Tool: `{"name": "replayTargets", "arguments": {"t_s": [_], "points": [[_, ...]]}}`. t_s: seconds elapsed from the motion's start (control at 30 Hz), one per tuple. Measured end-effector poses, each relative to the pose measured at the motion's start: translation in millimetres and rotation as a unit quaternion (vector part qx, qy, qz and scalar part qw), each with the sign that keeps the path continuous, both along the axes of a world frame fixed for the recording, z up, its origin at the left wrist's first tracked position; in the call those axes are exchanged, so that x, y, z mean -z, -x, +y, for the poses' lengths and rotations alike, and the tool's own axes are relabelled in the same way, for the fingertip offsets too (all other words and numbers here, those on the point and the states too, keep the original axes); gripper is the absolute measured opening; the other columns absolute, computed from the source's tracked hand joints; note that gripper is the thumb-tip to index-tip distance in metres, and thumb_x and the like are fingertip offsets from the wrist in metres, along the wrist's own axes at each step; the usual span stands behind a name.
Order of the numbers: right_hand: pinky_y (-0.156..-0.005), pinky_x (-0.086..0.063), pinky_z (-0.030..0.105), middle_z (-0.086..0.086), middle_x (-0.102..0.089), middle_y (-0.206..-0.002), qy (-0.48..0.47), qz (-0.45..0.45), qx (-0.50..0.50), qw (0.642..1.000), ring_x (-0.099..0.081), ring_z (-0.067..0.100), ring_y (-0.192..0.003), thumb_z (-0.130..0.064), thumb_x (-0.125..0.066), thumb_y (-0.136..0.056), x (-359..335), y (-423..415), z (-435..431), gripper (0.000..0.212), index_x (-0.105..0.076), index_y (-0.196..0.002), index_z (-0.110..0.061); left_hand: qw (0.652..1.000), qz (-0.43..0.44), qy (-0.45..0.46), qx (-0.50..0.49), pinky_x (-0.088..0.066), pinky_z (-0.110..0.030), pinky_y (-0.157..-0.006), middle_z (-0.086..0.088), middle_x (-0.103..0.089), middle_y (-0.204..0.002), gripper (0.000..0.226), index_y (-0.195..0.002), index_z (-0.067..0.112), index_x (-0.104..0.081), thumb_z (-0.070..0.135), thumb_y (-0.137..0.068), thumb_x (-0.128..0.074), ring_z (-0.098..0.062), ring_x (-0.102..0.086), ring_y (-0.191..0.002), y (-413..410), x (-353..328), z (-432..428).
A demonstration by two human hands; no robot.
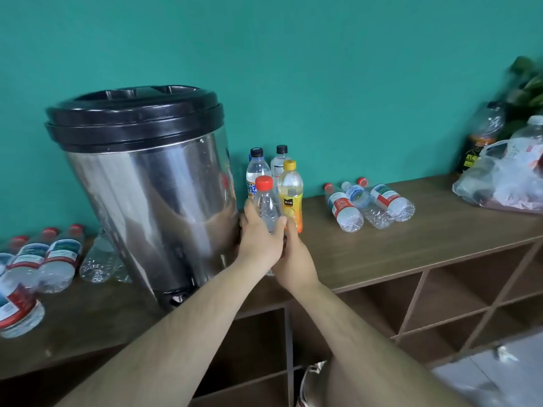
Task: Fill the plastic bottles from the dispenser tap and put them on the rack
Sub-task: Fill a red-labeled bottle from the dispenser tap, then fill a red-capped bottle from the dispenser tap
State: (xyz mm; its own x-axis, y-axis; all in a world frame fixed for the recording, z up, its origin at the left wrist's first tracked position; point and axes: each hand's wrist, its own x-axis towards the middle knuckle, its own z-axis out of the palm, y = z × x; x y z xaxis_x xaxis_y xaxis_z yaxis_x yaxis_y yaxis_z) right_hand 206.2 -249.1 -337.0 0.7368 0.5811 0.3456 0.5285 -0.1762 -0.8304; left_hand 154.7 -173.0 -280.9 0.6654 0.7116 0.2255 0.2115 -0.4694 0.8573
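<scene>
Stainless-steel drum dispenser (pixel 152 195) with a black lid stands on the brown wooden cubby rack (pixel 411 239), with its black tap (pixel 176 298) low at the front. Just to its right, a clear red-capped plastic bottle (pixel 266 205) is upright over the rack top. The left hand (pixel 258 242) wraps its middle, and the right hand (pixel 295 259) grips lower down.

Clear red-capped bottle (pixel 266 205), upright, perhaps filled
</scene>
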Motion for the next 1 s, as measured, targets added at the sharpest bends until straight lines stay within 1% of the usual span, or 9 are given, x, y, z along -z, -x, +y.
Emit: {"name": "replayTargets", "arguments": {"t_s": [0.07, 0.17, 0.27, 0.4, 0.53, 0.6, 0.8, 0.9, 1.0], "points": [[-0.097, -0.056, 0.044, 0.002, -0.067, -0.136, -0.019, -0.007, -0.01, 1.0, -0.066, 0.024, -0.12, -0.015, -0.072, -0.095, 1, -9, 8, 0.08, -0.029, -0.161, -0.024, 0.999, 0.019, -0.025, -0.01, -0.034, -0.044, -0.121, -0.007, -0.015, -0.169, 0.088, -0.165, 0.022, 0.006, 0.028, -0.105, -0.057, -0.027, -0.032, -0.152, -2, 3, 1], [-0.113, -0.046, 0.044, 0.0, -0.049, -0.157, -0.016, -0.01, -0.002, 1.0, -0.05, 0.021, -0.14, -0.02, -0.07, -0.098, 1, -22, 19, 0.081, -0.024, -0.165, -0.025, 0.996, 0.038, -0.078, -0.013, -0.041, -0.045, -0.116, -0.001, -0.014, -0.166, 0.084, -0.165, 0.022, 0.008, 0.016, -0.106, -0.051, -0.024, -0.039, -0.146, -1, 9, 1], [-0.113, -0.044, 0.038, 0.003, -0.039, -0.161, 0.022, -0.026, 0.019, 0.999, -0.045, 0.021, -0.142, -0.023, -0.065, -0.102, 1, -31, 26, 0.079, -0.019, -0.166, -0.027, 0.993, 0.043, -0.109, -0.01, -0.045, -0.045, -0.113, -0.001, -0.022, -0.155, 0.08, -0.166, 0.023, -0.004, 0.009, -0.103, -0.052, -0.023, -0.044, -0.139, 2, 17, 0], [-0.114, -0.046, 0.037, 0.006, -0.047, -0.155, 0.064, -0.061, 0.022, 0.996, -0.051, 0.022, -0.137, -0.025, -0.057, -0.107, 2, -34, 28, 0.064, -0.027, -0.164, -0.021, 0.993, 0.04, -0.112, -0.007, -0.045, -0.041, -0.114, -0.005, -0.033, -0.144, 0.063, -0.16, 0.017, -0.027, 0.008, -0.103, -0.054, -0.025, -0.048, -0.133, 4, 24, 1], [-0.11, -0.046, 0.041, 0.007, -0.055, -0.147, 0.08, -0.13, 0.049, 0.987, -0.052, 0.025, -0.133, -0.023, -0.055, -0.107, 11, -44, 7, 0.052, -0.043, -0.157, -0.015, 0.987, 0.021, -0.156, 0.008, -0.041, -0.026, -0.11, -0.001, -0.042, -0.145, 0.051, -0.152, 0.018, -0.041, 0.01, -0.103, -0.055, -0.02, -0.048, -0.134, -2, 30, -3], [-0.11, -0.045, 0.043, 0.009, -0.057, -0.143, 0.075, -0.153, 0.085, 0.982, -0.051, 0.027, -0.13, -0.024, -0.057, -0.105, 15, -55, -12, 0.052, -0.047, -0.155, -0.015, 0.985, 0.014, -0.167, 0.034, -0.044, -0.032, -0.114, 0.002, -0.043, -0.148, 0.05, -0.15, 0.02, -0.044, 0.012, -0.103, -0.056, -0.017, -0.047, -0.137, -11, 35, -9], [-0.116, -0.035, 0.047, 0.015, -0.04, -0.157, 0.189, -0.165, 0.225, 0.942, -0.034, 0.037, -0.14, -0.04, -0.062, -0.1, 11, -116, -56, 0.065, -0.04, -0.158, -0.02, 0.971, 0.072, -0.189, 0.126, -0.035, -0.036, -0.12, -0.003, -0.037, -0.158, 0.055, -0.156, 0.021, -0.04, 0.016, -0.104, -0.055, -0.023, -0.038, -0.147, -85, 34, -29], [-0.12, -0.032, 0.05, 0.011, -0.021, -0.168, 0.267, -0.121, 0.22, 0.93, -0.023, 0.039, -0.148, -0.039, -0.06, -0.101, 3, -145, -57, 0.071, -0.023, -0.162, -0.033, 0.962, 0.11, -0.185, 0.168, -0.034, -0.035, -0.12, -0.005, -0.035, -0.159, 0.063, -0.16, 0.023, -0.035, 0.009, -0.101, -0.052, -0.024, -0.039, -0.146, -123, 28, -35], [-0.12, -0.034, 0.053, 0.007, -0.021, -0.168, 0.308, -0.089, 0.196, 0.927, -0.023, 0.039, -0.147, -0.03, -0.062, -0.099, -1, -162, -57, 0.077, -0.019, -0.163, -0.033, 0.955, 0.147, -0.182, 0.184, -0.037, -0.034, -0.116, -0.006, -0.036, -0.156, 0.071, -0.16, 0.027, -0.033, 0.003, -0.096, -0.051, -0.025, -0.042, -0.142, -145, 26, -32]]}}
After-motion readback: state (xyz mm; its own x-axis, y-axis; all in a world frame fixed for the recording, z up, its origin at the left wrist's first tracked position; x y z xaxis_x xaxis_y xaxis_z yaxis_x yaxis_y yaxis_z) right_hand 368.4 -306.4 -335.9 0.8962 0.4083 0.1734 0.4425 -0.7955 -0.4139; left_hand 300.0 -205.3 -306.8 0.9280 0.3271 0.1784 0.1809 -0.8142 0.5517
